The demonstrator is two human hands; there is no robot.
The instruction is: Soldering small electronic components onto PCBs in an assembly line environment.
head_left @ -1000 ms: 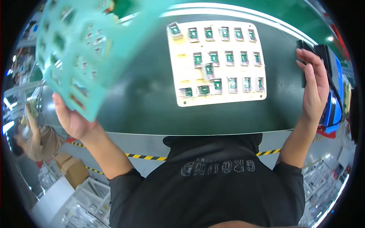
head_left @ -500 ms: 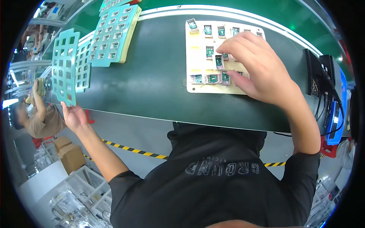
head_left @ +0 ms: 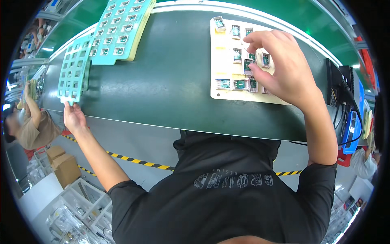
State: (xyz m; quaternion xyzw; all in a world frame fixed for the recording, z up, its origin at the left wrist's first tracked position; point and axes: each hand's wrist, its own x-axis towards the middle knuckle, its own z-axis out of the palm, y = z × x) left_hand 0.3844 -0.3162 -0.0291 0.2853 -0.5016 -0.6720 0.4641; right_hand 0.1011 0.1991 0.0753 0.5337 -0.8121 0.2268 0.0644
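Note:
Far left, my left hand (head_left: 75,118) pinches the near edge of a teal grid frame (head_left: 78,62) with rows of square holes. It lies low over a second similar frame, which it mostly covers. On the right, my right hand (head_left: 284,67) hovers over a cream tray (head_left: 223,94), thumb and fingers curved and apart, nothing between them. The tray holds small open-topped housings with green circuit boards inside. One housing (head_left: 247,66) sits askew right by my thumb tip; whether they touch I cannot tell. Another housing (head_left: 219,23) rests tilted at the tray's far-left corner. My hand hides part of the tray.
A teal-topped tray stack (head_left: 118,30) full of similar parts stands at the back left of the dark green table (head_left: 162,81). Black devices with cables (head_left: 339,87) and a blue holder (head_left: 351,132) border the right end. A co-worker (head_left: 36,126) sits far left.
My left hand has brought the teal frame down from a raised, upright tilt to lie flatter over the other frame. My right hand stays over the tray, fingers still apart. The whole view shifted slightly.

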